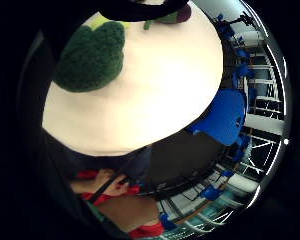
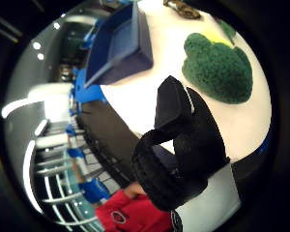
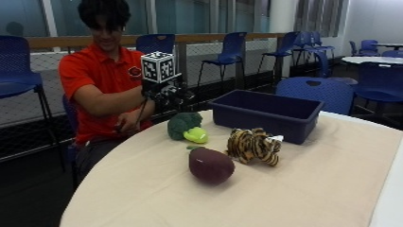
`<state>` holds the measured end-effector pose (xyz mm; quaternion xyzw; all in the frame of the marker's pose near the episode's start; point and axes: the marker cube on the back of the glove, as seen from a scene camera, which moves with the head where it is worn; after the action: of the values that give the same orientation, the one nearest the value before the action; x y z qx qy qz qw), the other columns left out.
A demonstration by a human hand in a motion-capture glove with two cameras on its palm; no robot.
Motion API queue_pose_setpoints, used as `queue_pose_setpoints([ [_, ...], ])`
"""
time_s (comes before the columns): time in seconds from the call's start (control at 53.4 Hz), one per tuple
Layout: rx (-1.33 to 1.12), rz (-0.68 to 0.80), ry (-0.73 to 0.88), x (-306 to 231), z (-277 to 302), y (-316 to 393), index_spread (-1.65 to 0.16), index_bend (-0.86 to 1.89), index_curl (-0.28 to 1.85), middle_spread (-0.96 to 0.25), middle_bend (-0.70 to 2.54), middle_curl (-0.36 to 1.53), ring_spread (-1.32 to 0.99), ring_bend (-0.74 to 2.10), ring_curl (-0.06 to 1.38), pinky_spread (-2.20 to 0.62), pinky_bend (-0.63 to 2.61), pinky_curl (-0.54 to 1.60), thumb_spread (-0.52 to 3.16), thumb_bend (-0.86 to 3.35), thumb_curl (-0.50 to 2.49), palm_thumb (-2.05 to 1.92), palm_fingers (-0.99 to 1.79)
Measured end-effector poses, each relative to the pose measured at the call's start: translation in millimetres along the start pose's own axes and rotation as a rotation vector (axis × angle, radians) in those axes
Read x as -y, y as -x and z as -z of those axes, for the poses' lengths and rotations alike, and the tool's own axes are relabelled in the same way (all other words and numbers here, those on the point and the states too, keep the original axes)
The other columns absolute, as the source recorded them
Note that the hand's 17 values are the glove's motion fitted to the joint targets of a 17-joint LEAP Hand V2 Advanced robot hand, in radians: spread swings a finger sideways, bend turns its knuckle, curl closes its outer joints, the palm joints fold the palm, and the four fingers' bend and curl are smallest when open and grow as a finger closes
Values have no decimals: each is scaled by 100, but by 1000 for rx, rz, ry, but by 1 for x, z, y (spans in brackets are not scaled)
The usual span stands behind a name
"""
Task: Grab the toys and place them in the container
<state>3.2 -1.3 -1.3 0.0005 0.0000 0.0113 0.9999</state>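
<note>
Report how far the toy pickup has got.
Nothing is done: the blue container looks empty. The gloved right hand hovers above the broccoli toy, holding nothing. The broccoli, the eggplant toy and the tiger toy all lie on the table, still to go in.

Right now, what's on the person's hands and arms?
The right hand wears a black glove; the thumb-side palm view shows black fabric straps and a white plastic patch on it. The other hand is bare. Both arms come out of short red sleeves of a polo shirt.
</note>
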Motion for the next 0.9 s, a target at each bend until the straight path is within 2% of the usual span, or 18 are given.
queue_pose_setpoints([
  [0.168, 19, -27, -8, 1, 4, -9, -21, 16, 10, -8, 15, 8, -4, 18, 4, 2, 53, 17, 103, 6, 4, 4, -11],
  [0.356, 31, -15, -15, 6, 4, -14, -24, 15, 16, -10, 15, 13, -5, 18, 9, 3, 55, 22, 134, 6, 10, 2, -13],
  [0.655, 33, 29, 18, 31, -13, -11, -26, 14, 21, -10, 14, 17, -5, 18, 14, 4, 60, 27, 144, 1, 17, -1, -15],
  [0.805, 5, -28, 70, 62, -22, -16, -28, 11, 20, -8, 10, 17, -2, 14, 14, 9, 84, 34, 132, -4, 19, -4, -20],
  [0.899, 4, -14, 107, 74, -31, -17, -28, 11, 20, -7, 10, 16, -1, 14, 13, 11, 97, 38, 126, -4, 19, -4, -22],
])
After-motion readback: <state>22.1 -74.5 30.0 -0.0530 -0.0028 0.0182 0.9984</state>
